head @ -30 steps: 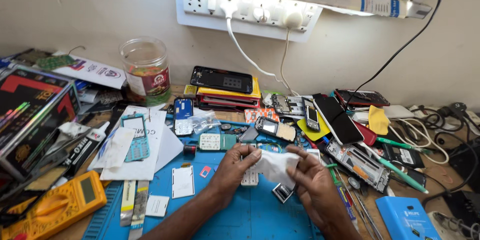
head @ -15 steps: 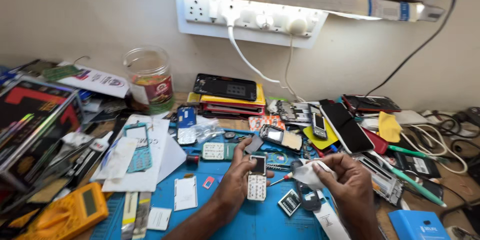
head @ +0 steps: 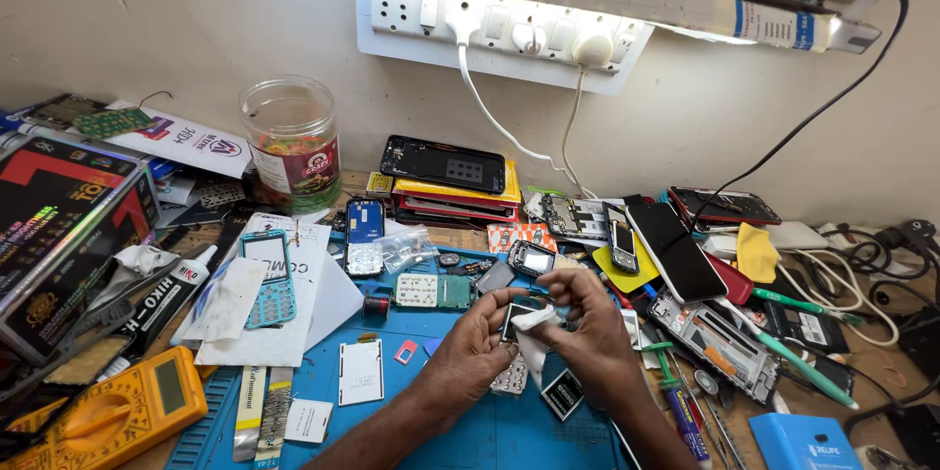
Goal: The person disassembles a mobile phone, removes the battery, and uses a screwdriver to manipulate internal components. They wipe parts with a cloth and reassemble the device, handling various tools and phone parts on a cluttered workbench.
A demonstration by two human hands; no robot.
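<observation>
Over the blue work mat point(head: 460, 431) at the lower middle of the frame, my left hand point(head: 477, 346) gripped a small keypad phone point(head: 516, 333), fingers curled round its left edge and its keypad end poking out below my palm. My right hand point(head: 585, 333) pinched a white cloth point(head: 536, 333) against the phone's screen, thumb and fingertips closed on the fabric, a loose strip of it hanging down toward the mat. Both hands touched the phone and met just above the mat.

Just beside my right wrist, on the mat, lay a small dark screen part point(head: 562, 394). Near my left hand sat a white keypad point(head: 416, 290) next to a green circuit board point(head: 453, 292), and farther left a white rectangular cover point(head: 360, 372). At the lower left of the frame a yellow multimeter point(head: 116, 417) rested on the table point(head: 460, 237), well apart from my hands. A turquoise phone frame point(head: 268, 277) lay on white paper at middle left, and a clear plastic jar point(head: 292, 142) stood behind it near the wall. A stack of phones and cases point(head: 453, 184) sat at upper middle under the white power strip point(head: 490, 24). Green-handled screwdrivers point(head: 798, 364) lay at the right among cables.
</observation>
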